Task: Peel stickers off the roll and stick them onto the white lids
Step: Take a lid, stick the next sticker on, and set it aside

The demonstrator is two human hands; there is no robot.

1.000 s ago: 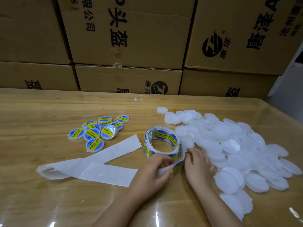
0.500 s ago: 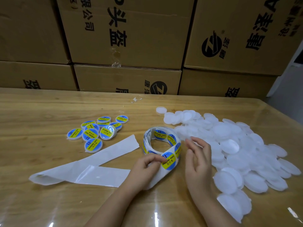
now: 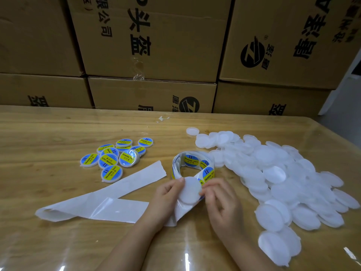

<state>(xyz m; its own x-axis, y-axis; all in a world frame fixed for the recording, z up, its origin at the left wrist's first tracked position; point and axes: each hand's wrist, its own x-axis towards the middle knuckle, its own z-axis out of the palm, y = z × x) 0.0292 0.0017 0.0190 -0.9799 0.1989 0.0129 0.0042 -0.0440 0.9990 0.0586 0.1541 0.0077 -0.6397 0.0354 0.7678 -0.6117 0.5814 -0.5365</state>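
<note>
White lid [image 3: 190, 192] in a pinch grip between left hand [image 3: 166, 196] and right hand [image 3: 222, 204], beside sticker roll [image 3: 192, 163]; shut cardboard boxes [image 3: 175, 55] behind.

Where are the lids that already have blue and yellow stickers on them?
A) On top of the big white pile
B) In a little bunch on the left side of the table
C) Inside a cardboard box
B: the stickered lids lie in a small group on the left part of the table, with the sticker roll between them and the plain white pile.
</note>
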